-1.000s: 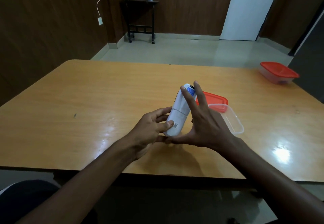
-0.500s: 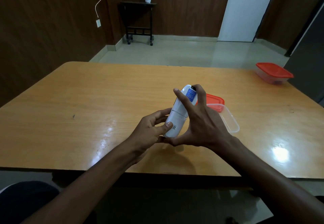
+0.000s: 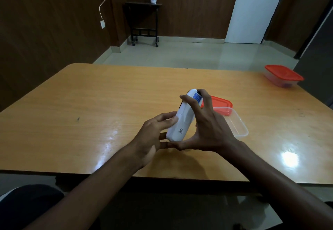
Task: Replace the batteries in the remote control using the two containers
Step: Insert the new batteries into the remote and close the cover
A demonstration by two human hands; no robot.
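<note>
one white remote (image 3: 182,118) is sitting between two hands above the near middle of the table (image 3: 90,103), tilted with its top end pointing far. two containers are showing: an open clear tub (image 3: 237,127) just right of the hands, its red lid (image 3: 220,105) lying at its far end, and a closed tub (image 3: 282,76) with a red lid at the far right corner. the left hand (image 3: 153,138) is cupping the remote's left side, fingers loosely curled against it. the right hand (image 3: 209,127) is grasping the remote, thumb under its near end, fingertips (image 3: 183,97) pressing near the top.
</note>
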